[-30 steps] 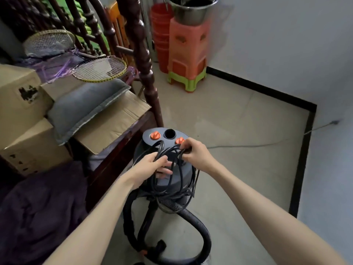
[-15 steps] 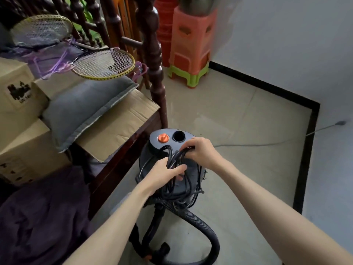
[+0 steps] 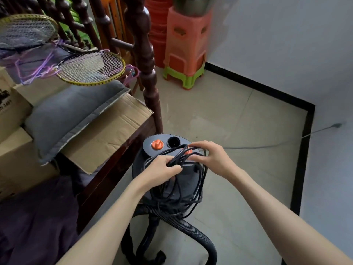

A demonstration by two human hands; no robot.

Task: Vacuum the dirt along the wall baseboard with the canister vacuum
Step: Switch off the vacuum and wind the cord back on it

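Note:
A dark grey canister vacuum (image 3: 150, 150) with orange knobs stands on the floor below me. A bundle of black power cord (image 3: 189, 190) lies coiled over its top and hangs down its side. My left hand (image 3: 162, 169) grips several strands of the cord at the top. My right hand (image 3: 208, 155) pinches other loops of the cord just to the right, over an orange knob. The ribbed black hose (image 3: 191, 228) curves across the floor in front of the canister. A black baseboard (image 3: 301, 169) runs along the white walls and turns a corner at the right.
A dark wooden bed frame with a turned post (image 3: 147, 69) stands at left, piled with cardboard boxes (image 3: 107, 134), a grey cushion (image 3: 72, 111) and two badminton rackets (image 3: 91, 67). Stacked orange and green stools (image 3: 185, 54) stand at the far wall. A thin grey cable (image 3: 267, 144) crosses the floor.
Both hands stay on the cord bundle. My right hand has shifted its fingers over the loops, and the view has tilted slightly down and closer.

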